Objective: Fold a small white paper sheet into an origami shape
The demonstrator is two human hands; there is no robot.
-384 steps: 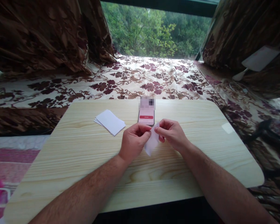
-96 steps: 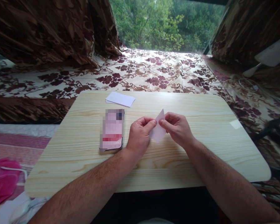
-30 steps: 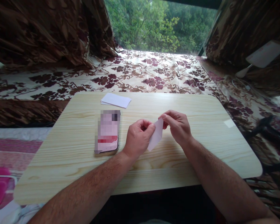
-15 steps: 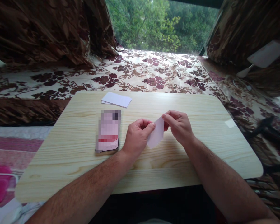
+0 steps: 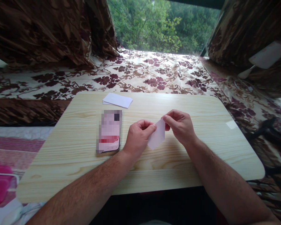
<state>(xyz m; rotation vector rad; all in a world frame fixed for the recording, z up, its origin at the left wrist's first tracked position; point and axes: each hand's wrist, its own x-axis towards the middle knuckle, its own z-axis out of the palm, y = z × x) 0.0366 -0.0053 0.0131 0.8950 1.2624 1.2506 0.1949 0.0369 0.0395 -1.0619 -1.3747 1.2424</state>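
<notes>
A small white paper slip (image 5: pixel 157 136) is held upright just above the light wooden table (image 5: pixel 201 156). My left hand (image 5: pixel 137 138) pinches its left edge with thumb and fingers closed. My right hand (image 5: pixel 180 125) pinches its upper right edge, fingers curled. A phone (image 5: pixel 109 131) with a pink screen lies flat to the left of my left hand. A short stack of white paper slips (image 5: pixel 117 100) rests near the table's far edge.
The table stands over a floral maroon and cream cover (image 5: pixel 150 73). Brown patterned curtains (image 5: pixel 49 31) hang on both sides of a window with green trees. Pink cloth (image 5: pixel 0 187) lies at the lower left. A white cable (image 5: pixel 243 86) lies at the right.
Since the oldest frame the phone and the paper stack sit in other places on the table. Over the last second both hands have kept the slip, tilting it only slightly.
</notes>
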